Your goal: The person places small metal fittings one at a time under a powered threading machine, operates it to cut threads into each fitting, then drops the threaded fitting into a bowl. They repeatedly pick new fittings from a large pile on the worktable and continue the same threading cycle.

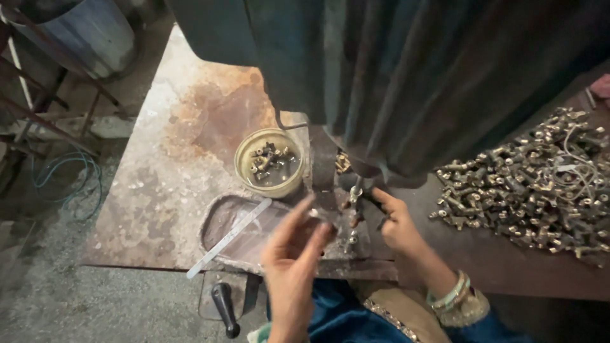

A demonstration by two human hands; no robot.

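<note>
now left hand (291, 254) pinches small fitting (316, 215); right hand (397, 222) at spindle (356, 190).

Your left hand (293, 251) is up near the machine (406, 76), thumb & fingers pinching a small metal part (316, 216). Your right hand (397, 222) grips a thin tool at the machine's spindle (356, 190). Just left: round tin (244, 166) w/ small brass bits in liquid. Far right: big pile of brass fittings (534, 184). Flat metal strip (229, 238) lies on the rusty table (165, 190), near left.

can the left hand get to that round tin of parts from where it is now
Probably yes. The left hand is raised just below the tin, whose top is open, and only a flat metal strip lies between them.
</note>
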